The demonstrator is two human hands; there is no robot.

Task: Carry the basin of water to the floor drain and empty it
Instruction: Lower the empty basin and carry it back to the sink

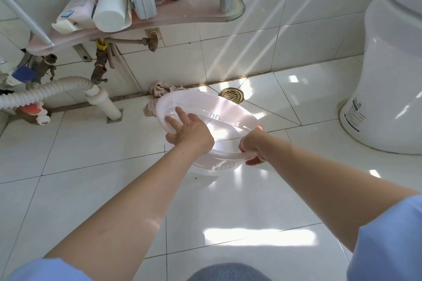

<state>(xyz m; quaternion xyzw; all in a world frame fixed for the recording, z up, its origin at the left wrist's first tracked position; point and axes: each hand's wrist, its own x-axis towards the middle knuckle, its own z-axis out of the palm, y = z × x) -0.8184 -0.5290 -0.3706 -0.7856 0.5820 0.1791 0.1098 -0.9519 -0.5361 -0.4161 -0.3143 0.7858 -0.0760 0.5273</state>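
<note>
Clear plastic basin (212, 104) is held off the floor (114, 166), tipped at an angle, w/ raised lettering round its wall. In view its far rim overlaps the near-left edge of the brass floor drain (231, 96). The drain sits in the floor tile just by the wall, between the pipework on the left and the toilet (388, 64) on the right. Can't tell if there's water in the basin, since the plastic is see-through and sun glare runs across it.

L hand (187, 130): fingers straight and spread apart, palm laid flat on the basin's left side by the rim, pressing and not wrapped round anything. R hand (253, 146): fingers curled tight round the near-right rim, thumb under and knuckles on top, clamped on the basin. Both forearms are bare, w/ blue sleeves at the bottom corners.

A crumpled beige rag (159, 89) lies on the floor against the wall, just behind the basin's left edge and partly hidden by it. A white ribbed hose (45, 91) runs to a pipe stub in the floor at left, w/ brass valves above it. The pink shelf (194, 18) above holds bottles, a tube and a plug block.
</note>
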